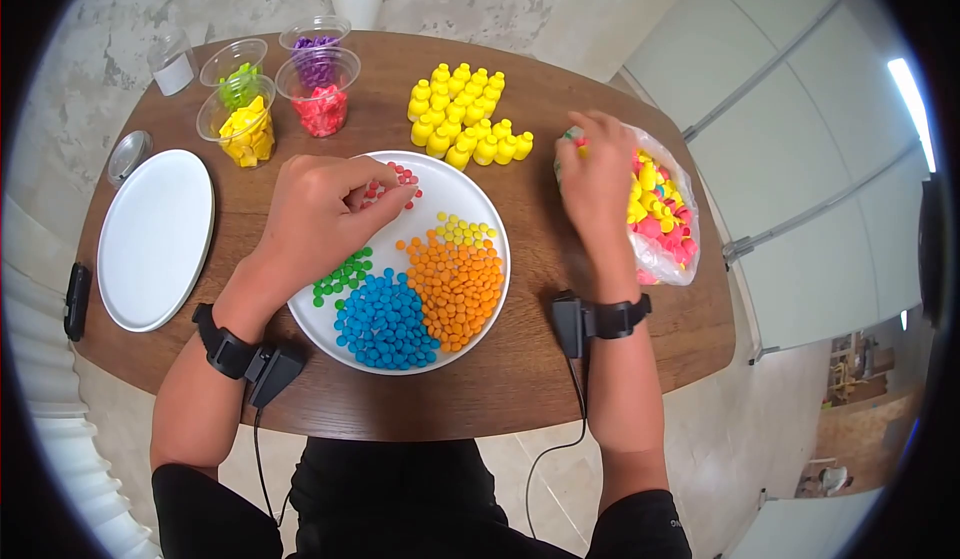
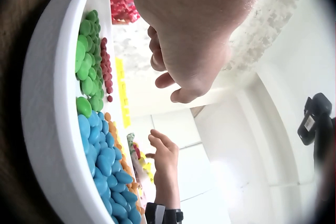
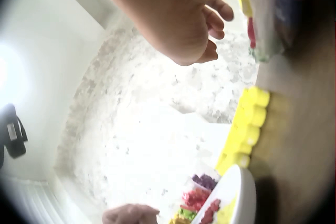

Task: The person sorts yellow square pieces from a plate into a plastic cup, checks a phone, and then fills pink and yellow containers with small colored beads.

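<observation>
My left hand (image 1: 325, 204) is held over the upper left of a round white plate (image 1: 300, 311), beside the red candies (image 1: 405, 174). Its fingers are loosely bent, and the left wrist view shows nothing in them. The plate also bears green (image 1: 345, 274), blue (image 1: 385, 324), orange (image 1: 460, 289) and yellow candies (image 1: 465, 229) in separate groups. My right hand (image 1: 598, 184) is over the left edge of a clear plastic bag (image 1: 683, 174) of yellow and pink pieces (image 1: 660, 209), fingers apart and slightly bent; no held thing shows.
Small yellow bottles (image 1: 455, 114) stand grouped behind the plate. Clear cups hold purple (image 1: 316, 57), pink (image 1: 322, 111), green (image 1: 240, 86) and yellow pieces (image 1: 247, 134) at the back left. An oval-looking white plate (image 1: 158, 239), a lid (image 1: 129, 157) and a jar (image 1: 173, 72) are at left.
</observation>
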Demonstrator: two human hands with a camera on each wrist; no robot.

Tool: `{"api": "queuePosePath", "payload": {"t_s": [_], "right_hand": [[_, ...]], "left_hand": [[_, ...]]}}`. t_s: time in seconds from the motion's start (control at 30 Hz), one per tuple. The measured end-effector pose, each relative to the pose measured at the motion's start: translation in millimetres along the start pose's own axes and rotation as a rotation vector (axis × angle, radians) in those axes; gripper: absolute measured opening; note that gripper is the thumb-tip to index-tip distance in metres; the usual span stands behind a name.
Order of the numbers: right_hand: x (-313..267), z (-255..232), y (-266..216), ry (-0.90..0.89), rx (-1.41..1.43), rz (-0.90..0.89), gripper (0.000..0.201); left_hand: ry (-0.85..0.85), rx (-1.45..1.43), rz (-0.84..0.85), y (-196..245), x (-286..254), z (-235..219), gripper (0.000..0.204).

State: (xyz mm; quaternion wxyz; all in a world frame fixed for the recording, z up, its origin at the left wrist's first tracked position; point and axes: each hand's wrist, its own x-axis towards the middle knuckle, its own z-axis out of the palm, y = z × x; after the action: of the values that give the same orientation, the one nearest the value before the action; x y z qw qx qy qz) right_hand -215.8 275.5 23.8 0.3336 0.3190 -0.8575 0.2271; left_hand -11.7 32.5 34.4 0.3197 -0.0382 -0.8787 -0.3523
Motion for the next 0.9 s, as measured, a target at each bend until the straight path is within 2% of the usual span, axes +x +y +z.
{"api": "queuePosePath", "payload": {"t_s": [0.03,0.13,0.2,0.3,0.33,0.47,0.57,0.67,0.7,0.77,0.83,0.9], "right_hand": [[-3,9,-6,-0.024,-0.067,-0.103,0.036],[-13,24,-16,-0.014,-0.101,-0.151,0.036],[-16,28,-17,-0.131,-0.094,-0.072,0.034],[-12,23,-13,-0.206,-0.089,-0.016,0.029],[-12,22,-13,-0.138,-0.097,-0.059,0.024],[-10,14,-14,-0.179,-0.062,0.012,0.020],[-5,4,-16,-0.209,0.031,0.068,0.017],[-8,-16,-36,-0.175,0.352,0.102,0.018],[-8,-22,-46,-0.177,0.368,0.094,0.018],[-9,-33,-68,-0.276,0.619,0.064,0.018],[-13,-41,-88,-0.350,0.722,0.105,0.018],[-18,-42,-101,-0.431,0.808,0.147,0.017]], "left_hand": [[-0.012,0.003,-0.020,0,1,0,0.011],[-0.037,-0.009,-0.090,-5,0,2,0.012],[-0.033,-0.034,-0.088,-10,-1,5,0.011],[-0.034,-0.054,-0.097,-11,-2,5,0.010],[-0.041,-0.055,-0.105,-11,-2,5,0.010],[-0.073,-0.056,-0.109,-13,-3,8,0.009],[-0.115,-0.022,-0.096,-14,-3,8,0.009],[-0.083,-0.003,-0.045,-16,-5,13,0.014],[-0.083,-0.006,-0.018,-16,-6,14,0.020],[-0.086,0.010,-0.002,-9,-5,13,0.026],[-0.171,0.084,-0.012,2,-3,9,0.038],[-0.181,0.087,-0.013,2,-5,12,0.043]]}}
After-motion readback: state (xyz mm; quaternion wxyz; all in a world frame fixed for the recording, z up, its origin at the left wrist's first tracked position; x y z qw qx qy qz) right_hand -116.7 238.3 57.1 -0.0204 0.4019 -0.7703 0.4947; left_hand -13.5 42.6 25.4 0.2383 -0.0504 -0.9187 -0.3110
